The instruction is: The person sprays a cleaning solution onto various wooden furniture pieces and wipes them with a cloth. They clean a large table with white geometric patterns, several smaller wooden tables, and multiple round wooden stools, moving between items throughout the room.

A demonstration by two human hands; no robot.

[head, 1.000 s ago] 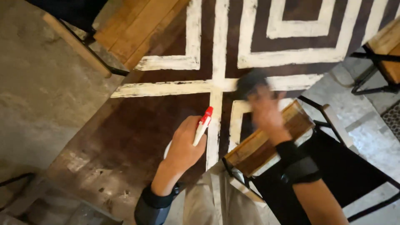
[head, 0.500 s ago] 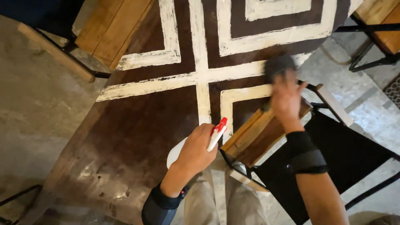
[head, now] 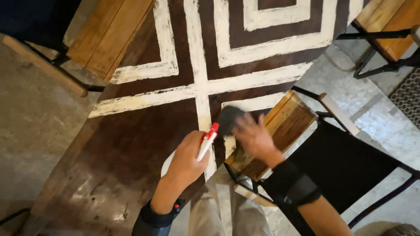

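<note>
Dark brown table painted with cream-white bands crossing in a geometric pattern, over a grey concrete floor. 3 wooden-seated chairs on black metal frames stand at the table's edges; the nearest lies under the right forearm. Left hand clenched around a white spray bottle with red nozzle, above the table. Right hand, blurred, grasps a dark cloth touching the tabletop beside the nozzle.
</note>
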